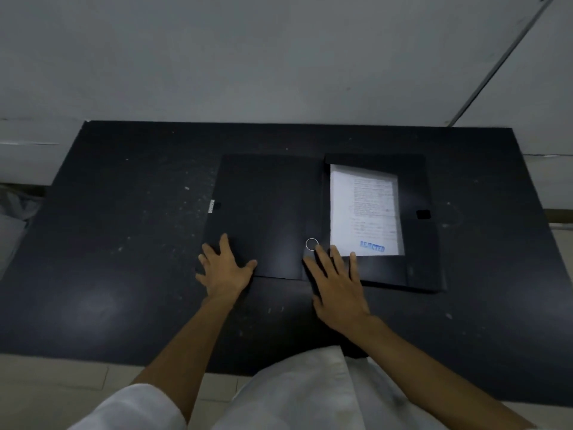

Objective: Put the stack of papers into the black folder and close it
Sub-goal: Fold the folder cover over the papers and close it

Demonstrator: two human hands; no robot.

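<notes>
The black folder lies open on the dark table, its cover spread flat to the left. The stack of papers sits in its right half, tucked under black flaps, with a blue "REJECTED" stamp at the near end. My left hand rests flat with spread fingers on the near left corner of the cover. Over the near edge by the spine lies my right hand, fingers apart, its fingertips touching the bottom flap just below the papers. Neither hand holds anything.
The black table is speckled with white marks and ends at a near edge close to my body. A black closure tab sticks out on the folder's right side. A pale wall stands behind the table.
</notes>
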